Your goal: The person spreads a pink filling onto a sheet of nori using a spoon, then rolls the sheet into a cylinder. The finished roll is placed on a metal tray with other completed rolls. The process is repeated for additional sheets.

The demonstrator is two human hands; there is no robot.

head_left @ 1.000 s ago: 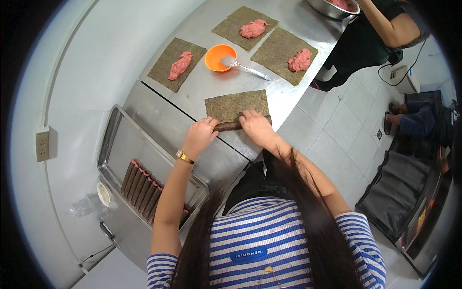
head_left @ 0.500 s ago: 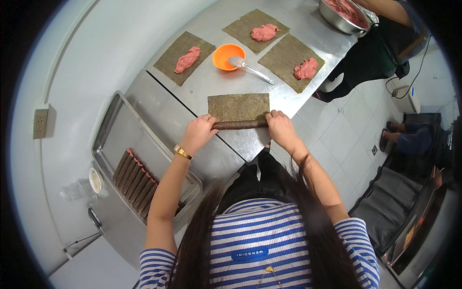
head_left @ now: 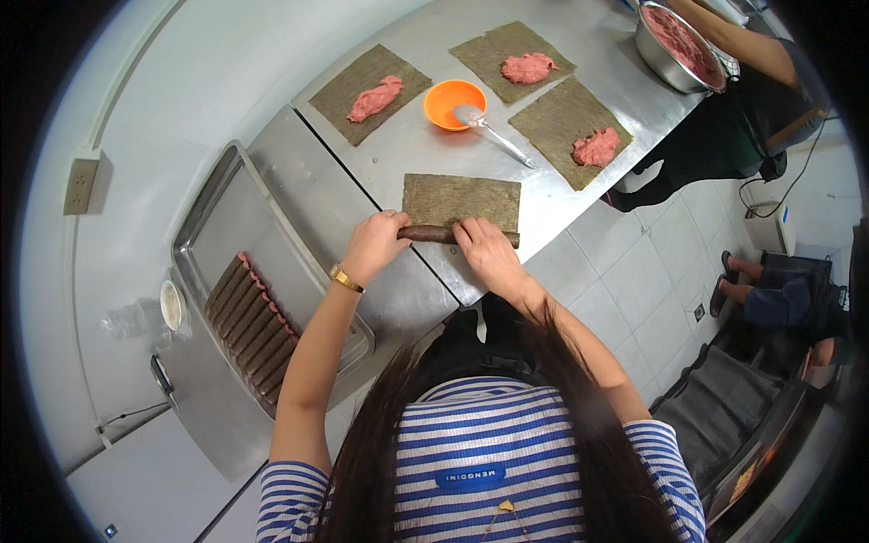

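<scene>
A dark green seaweed sheet point(head_left: 463, 195) lies on the steel table point(head_left: 425, 136), its near edge rolled into a thin roll point(head_left: 430, 234). My left hand point(head_left: 373, 246) grips the roll's left end. My right hand point(head_left: 486, 254) presses on the roll near its right end. Both hands sit at the table's near edge.
Three more seaweed sheets point(head_left: 371, 93) point(head_left: 516, 59) point(head_left: 570, 129) each carry a lump of pink filling. An orange bowl point(head_left: 453, 102) with a metal spoon point(head_left: 489, 131) stands between them. A steel tray point(head_left: 226, 235) at left holds several finished rolls point(head_left: 253, 321). Another person point(head_left: 733, 63) stands by a steel bowl point(head_left: 674, 41) of filling.
The roll has turned a little further along the sheet, and both hands have shifted with it. The view has swung, so the steel bowl shows more fully.
</scene>
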